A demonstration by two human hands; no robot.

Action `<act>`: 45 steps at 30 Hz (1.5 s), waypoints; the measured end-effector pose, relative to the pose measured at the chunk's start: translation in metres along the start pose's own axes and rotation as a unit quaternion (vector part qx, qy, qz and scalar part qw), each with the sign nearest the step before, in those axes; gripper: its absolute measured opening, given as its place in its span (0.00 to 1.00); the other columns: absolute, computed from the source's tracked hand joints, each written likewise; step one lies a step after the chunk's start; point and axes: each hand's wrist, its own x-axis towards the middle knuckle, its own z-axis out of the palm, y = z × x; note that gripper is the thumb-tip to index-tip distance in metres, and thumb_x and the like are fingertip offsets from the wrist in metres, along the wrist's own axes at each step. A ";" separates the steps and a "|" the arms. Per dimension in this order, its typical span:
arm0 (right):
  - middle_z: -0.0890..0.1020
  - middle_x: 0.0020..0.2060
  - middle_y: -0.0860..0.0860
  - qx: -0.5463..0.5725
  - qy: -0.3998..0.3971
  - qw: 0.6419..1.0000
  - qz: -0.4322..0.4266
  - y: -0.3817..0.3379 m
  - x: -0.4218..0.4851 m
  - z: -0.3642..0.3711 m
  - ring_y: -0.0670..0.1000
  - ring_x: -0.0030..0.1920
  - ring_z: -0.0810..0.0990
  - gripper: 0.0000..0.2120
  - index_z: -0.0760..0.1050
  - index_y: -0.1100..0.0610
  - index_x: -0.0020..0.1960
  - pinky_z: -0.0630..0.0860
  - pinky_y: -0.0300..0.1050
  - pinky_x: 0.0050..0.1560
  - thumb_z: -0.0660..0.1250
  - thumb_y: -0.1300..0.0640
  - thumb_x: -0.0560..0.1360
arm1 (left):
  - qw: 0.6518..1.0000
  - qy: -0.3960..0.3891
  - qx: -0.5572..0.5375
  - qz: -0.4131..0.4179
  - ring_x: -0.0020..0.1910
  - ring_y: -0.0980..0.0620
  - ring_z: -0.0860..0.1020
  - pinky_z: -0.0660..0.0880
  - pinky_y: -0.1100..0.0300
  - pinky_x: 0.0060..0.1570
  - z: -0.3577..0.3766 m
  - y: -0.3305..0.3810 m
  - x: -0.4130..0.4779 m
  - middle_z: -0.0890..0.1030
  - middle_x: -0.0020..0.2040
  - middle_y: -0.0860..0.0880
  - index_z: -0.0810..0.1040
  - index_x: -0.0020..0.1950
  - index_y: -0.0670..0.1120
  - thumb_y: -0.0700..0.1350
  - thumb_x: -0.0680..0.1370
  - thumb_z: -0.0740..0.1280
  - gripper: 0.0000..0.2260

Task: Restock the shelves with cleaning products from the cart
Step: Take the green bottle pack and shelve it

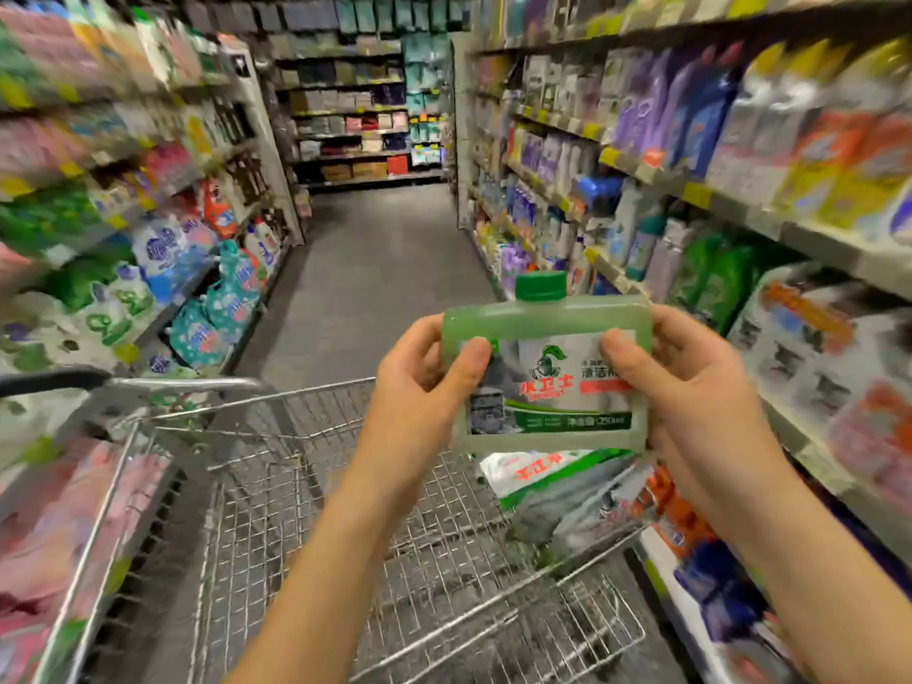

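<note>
One bottle (543, 315), head view: flat, rectangular, translucent green plastic, held upright above the right side of the cart (316, 387).

One cap (540, 287): green, ribbed, screwed onto a short neck at the bottle's top.

One label (567, 392) on the front face: white and grey, with a green helmeted knight figure, red characters, a red strip and a dark green band along the bottom. The small print is blurred.

Two hands, both mine. My left hand (422, 392) grips the bottle's left edge, thumb curled over the label's corner. My right hand (691, 382) grips the right edge, thumb on the label's upper right. My other fingers are wrapped behind, mostly hidden.

One white-and-green pouch (552, 481) lies in the cart, directly below the bottle.

Cart: silver wire mesh.

Stocked left shelves (163, 190) and right shelves (730, 209) flank the cart, their goods blurred.
</note>
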 end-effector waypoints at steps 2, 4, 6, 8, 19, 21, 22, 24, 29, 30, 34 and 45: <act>0.84 0.49 0.54 -0.018 0.024 0.999 -0.015 -0.022 -0.031 -0.015 0.56 0.52 0.82 0.17 0.79 0.52 0.54 0.76 0.61 0.58 0.71 0.48 0.67 | 0.999 -0.033 -0.023 0.007 0.45 0.59 0.83 0.76 0.71 0.41 0.017 0.015 -0.019 0.85 0.48 0.50 0.76 0.58 0.43 0.47 0.75 0.66 0.14; 0.84 0.49 0.53 -0.026 0.052 0.998 -0.030 -0.045 -0.062 -0.032 0.55 0.52 0.83 0.17 0.80 0.49 0.53 0.78 0.57 0.55 0.72 0.47 0.66 | 0.997 -0.070 -0.033 0.020 0.46 0.58 0.83 0.76 0.70 0.42 0.037 0.030 -0.037 0.85 0.48 0.50 0.77 0.58 0.44 0.49 0.74 0.67 0.15; 0.84 0.49 0.52 -0.030 0.085 0.994 -0.060 -0.070 -0.092 -0.051 0.52 0.50 0.83 0.18 0.79 0.48 0.55 0.80 0.49 0.49 0.72 0.47 0.66 | 0.993 -0.108 -0.038 0.036 0.47 0.57 0.83 0.76 0.70 0.44 0.062 0.044 -0.054 0.85 0.48 0.51 0.77 0.58 0.45 0.50 0.75 0.66 0.15; 0.84 0.48 0.50 -0.032 0.115 0.988 -0.097 -0.095 -0.123 -0.071 0.49 0.46 0.84 0.20 0.77 0.49 0.58 0.80 0.42 0.42 0.72 0.51 0.67 | 0.987 -0.146 -0.052 0.043 0.48 0.56 0.83 0.77 0.68 0.46 0.091 0.059 -0.071 0.85 0.48 0.52 0.77 0.58 0.47 0.51 0.75 0.66 0.14; 0.84 0.46 0.51 -0.175 0.302 0.919 -0.185 -0.238 -0.358 -0.193 0.49 0.46 0.83 0.16 0.78 0.45 0.56 0.81 0.47 0.49 0.71 0.50 0.68 | 0.924 -0.344 -0.141 0.089 0.45 0.61 0.82 0.75 0.71 0.44 0.288 0.146 -0.231 0.85 0.46 0.54 0.78 0.55 0.45 0.45 0.75 0.65 0.11; 0.84 0.45 0.51 -0.193 0.335 0.901 -0.195 -0.266 -0.405 -0.213 0.49 0.45 0.83 0.16 0.78 0.46 0.56 0.81 0.48 0.46 0.71 0.50 0.68 | 0.912 -0.367 -0.152 0.105 0.45 0.61 0.82 0.75 0.70 0.45 0.322 0.164 -0.268 0.85 0.47 0.53 0.78 0.54 0.46 0.48 0.74 0.65 0.11; 0.84 0.44 0.51 -0.199 0.346 0.894 -0.203 -0.281 -0.427 -0.222 0.48 0.43 0.83 0.15 0.78 0.47 0.56 0.81 0.44 0.43 0.70 0.52 0.69 | 0.905 -0.379 -0.153 0.117 0.45 0.60 0.82 0.75 0.70 0.45 0.338 0.174 -0.286 0.85 0.47 0.53 0.78 0.54 0.46 0.49 0.73 0.65 0.12; 0.85 0.42 0.50 -0.217 0.362 0.881 -0.217 -0.309 -0.469 -0.237 0.45 0.40 0.83 0.15 0.78 0.48 0.56 0.79 0.37 0.37 0.69 0.56 0.71 | 0.890 -0.404 -0.162 0.138 0.46 0.59 0.82 0.76 0.69 0.45 0.368 0.193 -0.318 0.85 0.48 0.52 0.78 0.54 0.46 0.51 0.72 0.65 0.14; 0.85 0.48 0.50 -0.288 0.413 0.834 -0.225 -0.367 -0.549 -0.262 0.48 0.46 0.85 0.16 0.77 0.46 0.58 0.81 0.40 0.40 0.69 0.53 0.71 | 0.848 -0.464 -0.199 0.163 0.44 0.62 0.82 0.74 0.73 0.42 0.434 0.232 -0.380 0.85 0.44 0.58 0.78 0.52 0.51 0.52 0.72 0.65 0.11; 0.85 0.49 0.50 -0.293 0.424 0.827 -0.226 -0.375 -0.560 -0.267 0.50 0.47 0.85 0.16 0.78 0.46 0.58 0.81 0.42 0.40 0.69 0.52 0.70 | 0.841 -0.473 -0.202 0.168 0.44 0.62 0.82 0.74 0.73 0.42 0.445 0.237 -0.388 0.85 0.44 0.58 0.78 0.52 0.52 0.53 0.72 0.65 0.11; 0.84 0.50 0.51 -0.292 0.450 0.810 -0.237 -0.393 -0.586 -0.293 0.52 0.49 0.85 0.16 0.78 0.44 0.56 0.82 0.45 0.42 0.70 0.50 0.68 | 0.816 -0.501 -0.215 0.190 0.46 0.59 0.82 0.75 0.70 0.44 0.490 0.250 -0.407 0.85 0.46 0.54 0.78 0.54 0.48 0.52 0.73 0.65 0.13; 0.84 0.46 0.54 -0.307 0.487 0.766 -0.288 -0.428 -0.543 -0.407 0.50 0.46 0.84 0.15 0.76 0.48 0.57 0.81 0.42 0.42 0.68 0.55 0.71 | 0.789 -0.511 -0.244 0.237 0.50 0.60 0.81 0.75 0.69 0.48 0.631 0.259 -0.368 0.83 0.51 0.55 0.76 0.59 0.48 0.54 0.75 0.64 0.16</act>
